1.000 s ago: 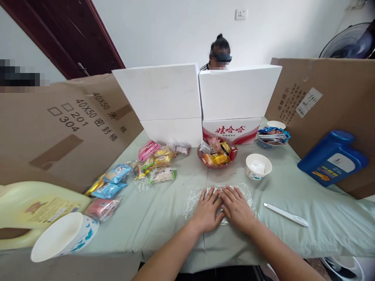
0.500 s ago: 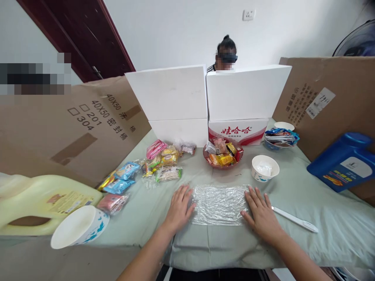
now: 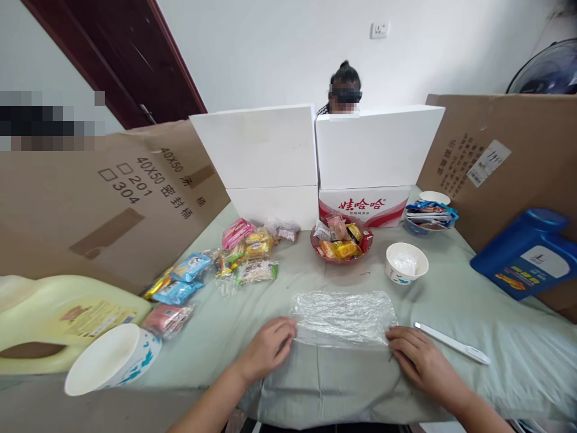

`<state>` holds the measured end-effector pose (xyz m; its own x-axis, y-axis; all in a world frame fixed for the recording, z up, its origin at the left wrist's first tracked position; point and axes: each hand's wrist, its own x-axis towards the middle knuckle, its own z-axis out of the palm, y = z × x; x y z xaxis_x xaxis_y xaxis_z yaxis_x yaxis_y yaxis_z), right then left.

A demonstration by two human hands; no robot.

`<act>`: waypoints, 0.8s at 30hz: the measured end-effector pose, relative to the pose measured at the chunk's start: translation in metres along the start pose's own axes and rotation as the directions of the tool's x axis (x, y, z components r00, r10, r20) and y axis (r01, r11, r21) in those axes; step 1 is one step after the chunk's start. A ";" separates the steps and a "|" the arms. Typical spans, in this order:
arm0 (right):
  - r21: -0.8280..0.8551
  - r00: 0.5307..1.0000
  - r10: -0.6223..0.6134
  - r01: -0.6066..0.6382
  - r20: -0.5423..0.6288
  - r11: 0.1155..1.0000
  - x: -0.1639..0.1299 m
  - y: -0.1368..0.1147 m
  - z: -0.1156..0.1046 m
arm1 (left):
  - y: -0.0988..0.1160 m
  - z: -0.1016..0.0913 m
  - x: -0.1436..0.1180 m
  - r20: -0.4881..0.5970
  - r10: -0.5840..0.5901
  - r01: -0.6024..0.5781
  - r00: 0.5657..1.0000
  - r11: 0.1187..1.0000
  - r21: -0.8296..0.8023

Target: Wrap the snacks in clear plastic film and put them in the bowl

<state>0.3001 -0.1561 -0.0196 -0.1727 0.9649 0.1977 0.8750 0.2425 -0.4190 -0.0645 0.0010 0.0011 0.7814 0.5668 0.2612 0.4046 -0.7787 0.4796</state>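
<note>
A crinkled sheet of clear plastic film [image 3: 342, 316] lies flat on the pale green tablecloth [image 3: 315, 385] in front of me. My left hand [image 3: 265, 349] has its fingers curled on the film's near left corner. My right hand [image 3: 417, 358] pinches the near right corner. Just right of that hand lies a slim white pen-like tool [image 3: 452, 343]. Behind the film stand a red bowl [image 3: 315, 243] filled with wrapped snacks and a white paper bowl [image 3: 407, 263].
Loose snack packets [image 3: 246, 252] spread at the left. A paper bowl [image 3: 112, 359] lies tipped beside a yellow jug [image 3: 58, 316]; a blue jug [image 3: 527, 252] lies at the right. Cardboard sheets [image 3: 135, 192] and white foam boxes [image 3: 256, 147] wall the table. A person [image 3: 345, 93] sits behind them.
My hands slid apart from the middle of the film to its side edges, then drew back to its near corners, where the fingers curled shut.
</note>
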 end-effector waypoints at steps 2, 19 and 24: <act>0.087 0.997 0.082 -0.083 0.012 0.993 0.005 -0.004 -0.005 | 0.002 -0.002 0.005 -0.031 -0.112 0.111 0.993 0.993 -0.043; -0.222 0.873 0.476 -0.487 -0.103 0.845 0.072 -0.013 0.037 | -0.011 0.033 0.032 -0.236 -0.526 0.574 0.817 0.708 0.411; -0.399 0.877 0.473 -0.464 -0.082 0.791 0.074 -0.021 0.038 | -0.001 0.029 0.040 -0.292 -0.463 0.548 0.837 0.700 0.459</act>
<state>0.2514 -0.0859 -0.0301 0.2997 0.9528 0.0481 0.9526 -0.2961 -0.0697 -0.0196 0.0167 -0.0135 0.3273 0.9136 0.2413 0.9290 -0.3578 0.0945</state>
